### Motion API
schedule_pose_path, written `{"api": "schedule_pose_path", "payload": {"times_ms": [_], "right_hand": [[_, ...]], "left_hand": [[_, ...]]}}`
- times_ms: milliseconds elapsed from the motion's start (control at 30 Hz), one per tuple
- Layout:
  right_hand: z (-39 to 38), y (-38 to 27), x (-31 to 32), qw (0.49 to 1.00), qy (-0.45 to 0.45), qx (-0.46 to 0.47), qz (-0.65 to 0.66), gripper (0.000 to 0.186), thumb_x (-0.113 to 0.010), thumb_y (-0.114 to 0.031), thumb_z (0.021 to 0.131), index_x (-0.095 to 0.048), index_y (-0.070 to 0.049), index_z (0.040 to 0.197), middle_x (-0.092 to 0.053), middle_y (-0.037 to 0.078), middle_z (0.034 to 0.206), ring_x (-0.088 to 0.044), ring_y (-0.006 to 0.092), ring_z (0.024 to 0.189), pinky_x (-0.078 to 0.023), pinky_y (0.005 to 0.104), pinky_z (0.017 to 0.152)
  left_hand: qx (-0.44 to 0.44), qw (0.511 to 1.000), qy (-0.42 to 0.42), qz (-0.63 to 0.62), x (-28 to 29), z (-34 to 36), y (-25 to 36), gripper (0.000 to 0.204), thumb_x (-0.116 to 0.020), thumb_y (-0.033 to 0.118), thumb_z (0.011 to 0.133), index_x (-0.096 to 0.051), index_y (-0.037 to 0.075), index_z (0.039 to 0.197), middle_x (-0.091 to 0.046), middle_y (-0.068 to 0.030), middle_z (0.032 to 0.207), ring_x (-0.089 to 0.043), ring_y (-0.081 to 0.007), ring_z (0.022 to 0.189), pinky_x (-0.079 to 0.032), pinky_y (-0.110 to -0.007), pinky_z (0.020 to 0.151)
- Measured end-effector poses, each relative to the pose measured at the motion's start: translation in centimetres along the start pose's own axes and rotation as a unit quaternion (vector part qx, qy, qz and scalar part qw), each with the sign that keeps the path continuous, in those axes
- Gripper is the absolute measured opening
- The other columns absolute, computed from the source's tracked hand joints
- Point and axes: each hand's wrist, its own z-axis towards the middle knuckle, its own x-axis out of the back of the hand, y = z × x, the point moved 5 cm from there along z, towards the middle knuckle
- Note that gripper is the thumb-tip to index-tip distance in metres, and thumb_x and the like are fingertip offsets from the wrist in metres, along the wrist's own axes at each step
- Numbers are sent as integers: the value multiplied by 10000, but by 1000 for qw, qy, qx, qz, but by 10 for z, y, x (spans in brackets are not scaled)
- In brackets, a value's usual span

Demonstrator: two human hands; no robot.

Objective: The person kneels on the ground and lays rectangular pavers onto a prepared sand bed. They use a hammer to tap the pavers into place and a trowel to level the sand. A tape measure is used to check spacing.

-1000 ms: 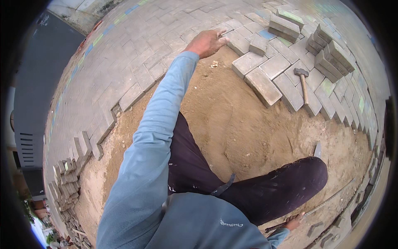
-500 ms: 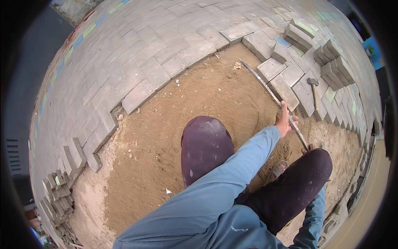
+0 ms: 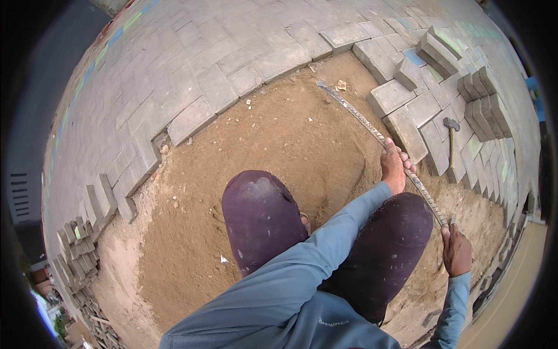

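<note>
A long ribbed steel bar (image 3: 361,120) with a flattened far end slants across the sand, from near the paving edge back toward my right knee. My left hand (image 3: 395,166) is closed round its middle, beside the edge of the laid blocks. Farther back, my right hand (image 3: 457,250) grips the near end, just right of my right knee. The bar's flat tip lies over the bare sand bed (image 3: 279,134), close to a small pale scrap (image 3: 340,85). Alongside the bar is a grey paving block (image 3: 405,132) at the sand's right border.
Laid pavers (image 3: 192,75) border the sand at the far side and left. On the right paving rest a hammer (image 3: 452,139), a stack of blocks (image 3: 487,115) and loose blocks (image 3: 437,53). More blocks (image 3: 75,250) are piled at the left. My knees (image 3: 261,215) stand over the sand.
My right hand has come out from behind my right knee, holding the bar's near end. The bar's far tip has swung left. Both knees have shifted left in view.
</note>
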Motion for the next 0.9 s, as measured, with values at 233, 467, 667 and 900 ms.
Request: {"api": "schedule_pose_path", "payload": {"times_ms": [233, 467, 667, 900], "right_hand": [[103, -71, -19, 994, 70, 57, -55, 393, -534, -384, 1058, -523, -24, 902, -653, 215, 742, -661, 421, 695, -486, 523, 592], [131, -50, -131, 998, -19, -64, -2, 481, -488, -506, 1053, -571, -39, 974, -707, 224, 836, -692, 439, 799, -519, 555, 691], [140, -30, -174, 991, -75, -70, 88, 535, -399, -547, 1070, -606, -63, 1164, -722, 257, 973, -700, 457, 934, -535, 564, 792], [154, -24, -186, 990, -64, -51, 111, 540, -406, -541, 1069, -630, -64, 1186, -728, 236, 1025, -703, 449, 967, -547, 550, 803]], "left_hand": [[1, 999, 47, -26, 16, 100, 85, 468, -346, 550, 1097, -389, 140, 875, -373, 23, 631, -397, -143, 519, -409, -375, 503], [-27, 978, 146, 149, 54, 120, 93, 465, -342, 490, 1102, -497, 75, 960, -528, -60, 756, -548, -189, 610, -515, -391, 599], [-70, 814, 131, 561, 100, 97, 83, 517, -431, 419, 1061, -531, -36, 1284, -680, -195, 1060, -682, -245, 802, -562, -406, 705], [-66, 890, 106, 439, 112, 104, 64, 616, -371, 498, 1077, -491, -46, 1340, -655, -231, 1144, -685, -284, 908, -569, -428, 785]]}}
